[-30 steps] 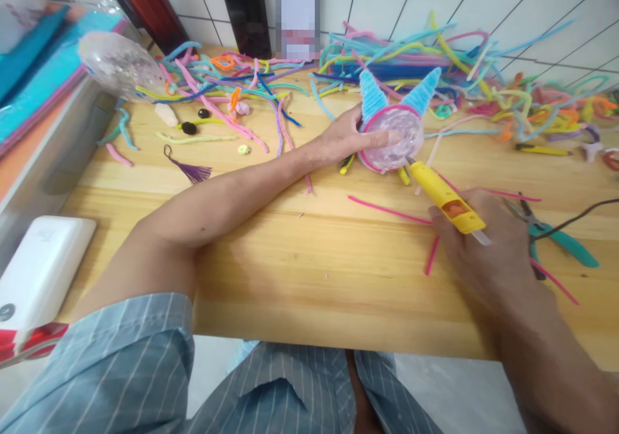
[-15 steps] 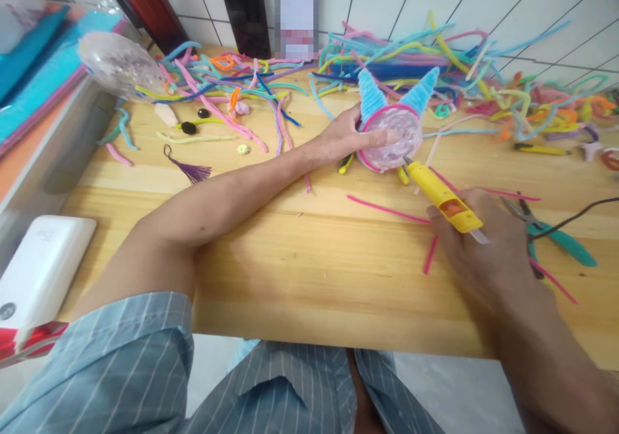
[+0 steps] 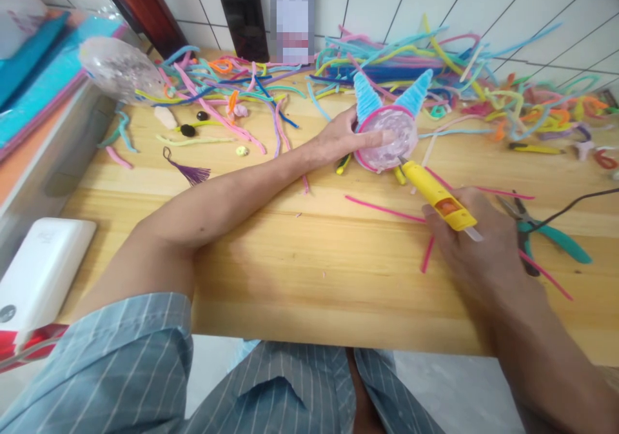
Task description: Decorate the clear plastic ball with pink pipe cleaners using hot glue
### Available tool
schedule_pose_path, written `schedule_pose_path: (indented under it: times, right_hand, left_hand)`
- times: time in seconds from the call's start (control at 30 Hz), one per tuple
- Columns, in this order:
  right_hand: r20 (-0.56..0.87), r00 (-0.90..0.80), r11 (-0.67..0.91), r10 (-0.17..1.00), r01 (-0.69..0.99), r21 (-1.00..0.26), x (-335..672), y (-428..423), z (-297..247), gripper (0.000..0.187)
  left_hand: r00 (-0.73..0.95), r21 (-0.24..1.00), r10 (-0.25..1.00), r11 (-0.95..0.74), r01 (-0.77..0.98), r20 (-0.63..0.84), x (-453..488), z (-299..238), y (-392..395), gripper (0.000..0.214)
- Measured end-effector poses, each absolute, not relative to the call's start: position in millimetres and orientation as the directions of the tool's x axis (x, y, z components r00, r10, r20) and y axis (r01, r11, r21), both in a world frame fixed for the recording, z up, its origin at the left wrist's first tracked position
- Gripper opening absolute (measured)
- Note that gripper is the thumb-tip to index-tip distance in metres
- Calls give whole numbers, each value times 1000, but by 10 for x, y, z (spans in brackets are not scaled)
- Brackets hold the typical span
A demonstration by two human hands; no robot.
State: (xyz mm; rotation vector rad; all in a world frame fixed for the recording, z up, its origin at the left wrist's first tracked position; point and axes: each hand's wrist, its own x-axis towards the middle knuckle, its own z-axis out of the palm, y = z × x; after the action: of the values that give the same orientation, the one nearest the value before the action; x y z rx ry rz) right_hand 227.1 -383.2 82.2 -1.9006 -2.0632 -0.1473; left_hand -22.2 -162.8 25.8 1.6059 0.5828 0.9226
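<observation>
My left hand (image 3: 353, 134) grips a round, clear-and-pinkish craft piece (image 3: 399, 140) edged with a pink pipe cleaner, its thumb lying across the face. Two light blue fuzzy ears (image 3: 368, 98) stand up from the top of that piece. In my right hand (image 3: 478, 247) is a yellow hot glue gun (image 3: 438, 195), with a clear glue stick poking out of its back. The gun's nozzle meets, or nearly meets, the lower right rim of the round piece. Pink pipe cleaners (image 3: 382, 208) lie beside and under my right hand.
Teal-handled pliers (image 3: 563, 242) and a dark cord lie right of my right hand. Piles of coloured pipe cleaners (image 3: 387, 60) line the tiled wall. A yellow craft knife (image 3: 536, 148) rests at right, a purple tassel (image 3: 191, 168) at left, near a white power bank (image 3: 46, 269).
The view has shifted slightly, so most things sit a little further left. Both hands keep their holds, and the nozzle stays at the lower rim of the round piece.
</observation>
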Motion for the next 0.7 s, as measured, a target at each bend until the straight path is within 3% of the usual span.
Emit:
schedule_pose_path:
  times: [0.23, 0.5, 0.7]
  right_hand:
    - [299, -67, 115, 952, 982, -148, 2302, -3823, 776, 27]
    - [401, -125, 181, 908, 978, -106, 2306, -3825, 759, 31]
    - [349, -96, 158, 932, 975, -153, 2287, -3799, 730, 27]
  left_hand:
    - [584, 966, 770, -227, -126, 257, -233, 274, -1644, 79]
    - [571, 972, 786, -207, -115, 235, -216, 283, -1664, 84]
    - [574, 965, 776, -234, -123, 261, -212, 263, -1645, 80]
